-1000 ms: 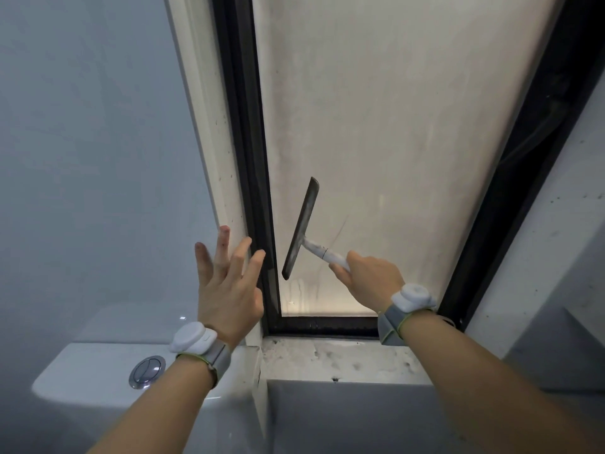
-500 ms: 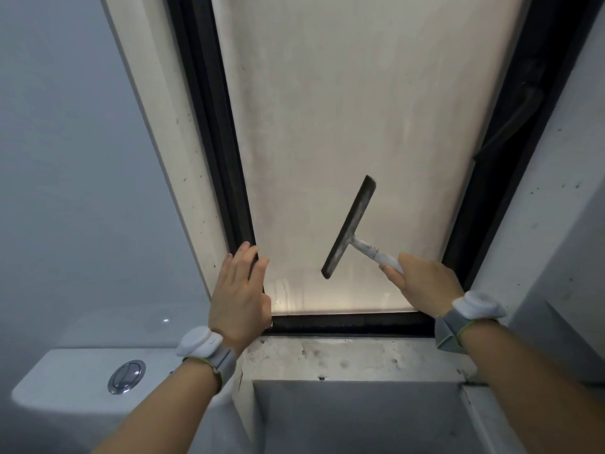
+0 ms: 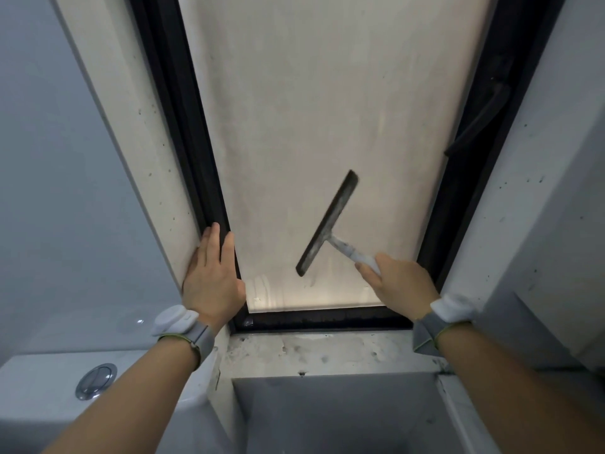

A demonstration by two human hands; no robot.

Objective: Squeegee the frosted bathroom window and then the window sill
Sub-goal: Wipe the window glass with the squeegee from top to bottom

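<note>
Bare right hand [image 3: 397,280]: curled round the white handle of a dark-bladed squeegee [image 3: 327,224], gripping it near the handle's end.
Squeegee blade: set on a slant, upper end toward the right, against the lower part of the tall frosted glass window [image 3: 320,109]; whether the rubber edge presses the pane cannot be told.
Left hand [image 3: 212,276]: fingers straight and together, palm laid flat on the black window frame [image 3: 176,126] at its lower left, fingertips reaching up the frame beside the pale speckled stone reveal [image 3: 131,126].
Wrists: each carries a white puck-shaped device on a grey strap, left [image 3: 175,319] and right [image 3: 450,306].
Glass: streaks and drip marks show near its bottom edge, below the blade.
Window sill [image 3: 327,352]: pale, stained stone ledge just beneath the frame's bottom bar, between the two forearms.
Frame's right side: a black lever handle [image 3: 478,122] hangs on a slant.
Lower left: a white toilet cistern [image 3: 39,381] with a round chrome flush button [image 3: 96,380].
</note>
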